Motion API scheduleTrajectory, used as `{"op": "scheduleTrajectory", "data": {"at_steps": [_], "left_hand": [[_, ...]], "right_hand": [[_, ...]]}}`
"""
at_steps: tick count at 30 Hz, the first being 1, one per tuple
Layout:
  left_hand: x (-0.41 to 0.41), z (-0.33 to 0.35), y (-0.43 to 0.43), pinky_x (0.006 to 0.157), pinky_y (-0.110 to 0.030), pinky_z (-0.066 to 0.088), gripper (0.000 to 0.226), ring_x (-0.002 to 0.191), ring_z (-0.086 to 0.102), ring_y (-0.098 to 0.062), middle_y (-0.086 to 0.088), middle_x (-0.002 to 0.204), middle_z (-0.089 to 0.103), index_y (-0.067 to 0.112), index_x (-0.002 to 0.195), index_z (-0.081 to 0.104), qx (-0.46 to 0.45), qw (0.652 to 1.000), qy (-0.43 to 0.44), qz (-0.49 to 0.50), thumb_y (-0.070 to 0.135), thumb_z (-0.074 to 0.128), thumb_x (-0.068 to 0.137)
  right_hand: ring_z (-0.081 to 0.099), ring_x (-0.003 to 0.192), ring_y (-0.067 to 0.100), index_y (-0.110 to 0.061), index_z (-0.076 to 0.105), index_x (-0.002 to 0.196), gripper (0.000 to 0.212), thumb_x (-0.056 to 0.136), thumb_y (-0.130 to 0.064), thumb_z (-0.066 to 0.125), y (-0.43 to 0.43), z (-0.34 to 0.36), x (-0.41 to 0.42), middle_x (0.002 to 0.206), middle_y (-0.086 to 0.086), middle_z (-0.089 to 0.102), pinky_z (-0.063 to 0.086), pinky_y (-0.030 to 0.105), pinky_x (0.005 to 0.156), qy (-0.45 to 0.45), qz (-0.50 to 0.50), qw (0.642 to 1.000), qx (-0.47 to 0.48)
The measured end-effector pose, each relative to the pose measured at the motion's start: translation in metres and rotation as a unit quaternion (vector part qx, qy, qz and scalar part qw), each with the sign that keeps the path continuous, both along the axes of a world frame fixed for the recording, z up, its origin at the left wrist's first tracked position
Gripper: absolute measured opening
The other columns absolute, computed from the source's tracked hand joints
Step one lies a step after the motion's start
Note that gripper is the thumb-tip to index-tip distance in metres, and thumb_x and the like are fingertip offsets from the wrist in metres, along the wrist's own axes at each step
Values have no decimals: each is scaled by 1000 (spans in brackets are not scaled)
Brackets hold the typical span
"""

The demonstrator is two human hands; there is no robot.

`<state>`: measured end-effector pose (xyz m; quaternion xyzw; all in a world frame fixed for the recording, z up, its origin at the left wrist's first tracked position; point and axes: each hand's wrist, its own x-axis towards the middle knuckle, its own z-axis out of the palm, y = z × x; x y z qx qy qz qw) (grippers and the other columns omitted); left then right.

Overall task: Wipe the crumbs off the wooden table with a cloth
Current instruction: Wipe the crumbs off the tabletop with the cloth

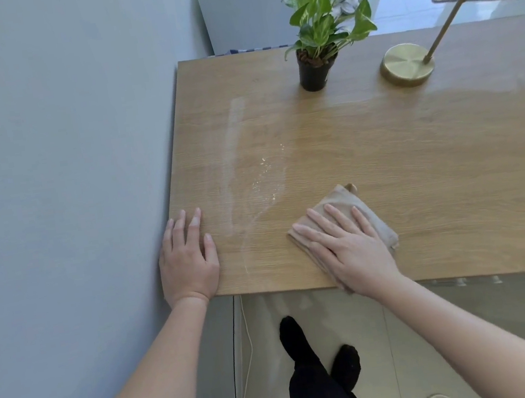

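The right hand (347,247) presses flat, fingers straight, on the folded cloth (356,210) near the worktop (416,161) front edge; the left hand (187,258) rests open by the wall. Pale crumbs (264,175) lie between them, so the next stroke should sweep leftward with even pressure, gathering rather than scattering.

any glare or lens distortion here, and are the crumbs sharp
Head view: glare lays a pale streak on the wooden table left of the crumbs and a sheen by the lamp base; wide-angle lens slants the table edges; crumbs read as small soft specks.
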<state>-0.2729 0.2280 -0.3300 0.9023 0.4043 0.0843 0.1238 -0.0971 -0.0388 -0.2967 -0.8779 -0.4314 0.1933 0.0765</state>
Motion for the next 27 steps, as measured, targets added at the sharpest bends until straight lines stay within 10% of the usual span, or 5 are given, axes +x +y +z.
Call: {"op": "scheduleTrajectory", "data": {"at_steps": [3, 10, 21, 27], "left_hand": [[0, 1, -1, 127, -48, 30, 60, 157, 31, -27, -3, 170, 40, 29, 161, 46, -5, 1000, 1, 1, 44, 34, 104], [0, 0, 0, 128, -48, 30, 60, 157, 31, -28, -2, 170, 40, 29, 161, 45, -4, 1000, 7, 0, 45, 33, 104], [2, 1, 0, 127, -48, 31, 59, 158, 30, -25, 0, 170, 39, 32, 161, 44, -16, 1000, 0, 6, 44, 33, 104], [0, 1, 0, 128, -47, 31, 60, 159, 29, -25, 1, 171, 37, 34, 162, 42, -16, 1000, 4, 7, 45, 32, 104]], "right_hand": [[-13, 164, 13, -65, 8, 161, 48, 113, -59, 8, 49, -2, -31, 175, -23, 0, -16, 49, 130, 5, -58, 998, 5], [-9, 163, 7, -70, 5, 158, 45, 114, -59, 10, -5, -1, -45, 174, -27, 4, -11, 47, 131, 28, 153, 988, 21], [-9, 164, 13, -64, 6, 161, 50, 111, -62, 6, 54, -2, 58, 177, -20, 0, -13, 50, 131, -18, -152, 988, -2], [-7, 165, 11, -64, 6, 162, 48, 114, -58, 10, 47, -5, 7, 175, -23, 2, -8, 50, 132, -14, 55, 998, 12]]}}
